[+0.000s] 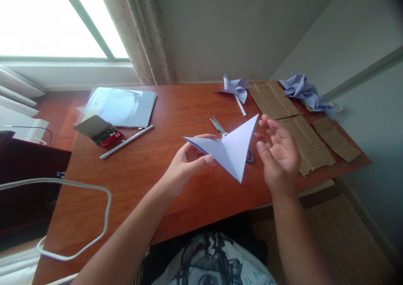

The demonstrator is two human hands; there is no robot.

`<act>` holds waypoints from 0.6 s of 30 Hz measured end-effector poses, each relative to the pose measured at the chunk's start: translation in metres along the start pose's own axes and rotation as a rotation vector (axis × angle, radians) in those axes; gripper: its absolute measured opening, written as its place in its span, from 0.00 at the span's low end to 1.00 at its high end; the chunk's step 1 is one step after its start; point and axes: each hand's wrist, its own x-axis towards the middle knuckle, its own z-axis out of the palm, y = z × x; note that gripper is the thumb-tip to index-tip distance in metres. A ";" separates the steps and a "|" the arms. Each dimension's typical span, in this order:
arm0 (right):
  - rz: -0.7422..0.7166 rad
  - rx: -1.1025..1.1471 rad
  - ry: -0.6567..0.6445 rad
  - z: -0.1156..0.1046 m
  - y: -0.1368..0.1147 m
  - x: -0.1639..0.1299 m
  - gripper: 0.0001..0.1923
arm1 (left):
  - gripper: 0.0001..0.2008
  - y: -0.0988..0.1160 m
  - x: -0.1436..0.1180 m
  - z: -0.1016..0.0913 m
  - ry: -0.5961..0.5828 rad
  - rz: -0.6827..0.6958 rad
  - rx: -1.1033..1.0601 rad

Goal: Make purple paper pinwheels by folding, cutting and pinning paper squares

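A creased sheet of pale lilac paper (234,148) is held above the table, folded into points. My left hand (190,159) pinches its left side, thumb on top and fingers beneath. Just right of the paper, my right hand (280,152) is apart from it, palm turned up and fingers spread, holding nothing. Under the paper lie scissors (217,125); their blades point away, and part of the handles is hidden. Small bits, too tiny to name, are scattered near the blade tips.
A paper pinwheel on a stick (236,90) lies at the back, with more pinwheels (304,90) at the far right. Corrugated cardboard pieces (307,140) cover the right side. At left are a folder (146,108), a small open box (102,134), a white stick (127,141) and a white cable (108,209).
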 end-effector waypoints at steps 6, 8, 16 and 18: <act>-0.231 -0.306 -0.119 -0.016 -0.017 0.016 0.23 | 0.25 0.001 0.001 0.001 0.001 0.005 0.010; -0.253 -0.342 -0.148 -0.018 -0.020 0.018 0.22 | 0.24 0.001 0.000 0.001 -0.004 0.010 0.017; -0.289 -0.442 -0.176 -0.019 -0.020 0.019 0.22 | 0.24 0.003 0.000 0.002 -0.009 0.017 0.024; -0.332 -0.519 -0.207 -0.021 -0.020 0.020 0.22 | 0.25 0.003 -0.001 0.002 -0.010 0.020 0.019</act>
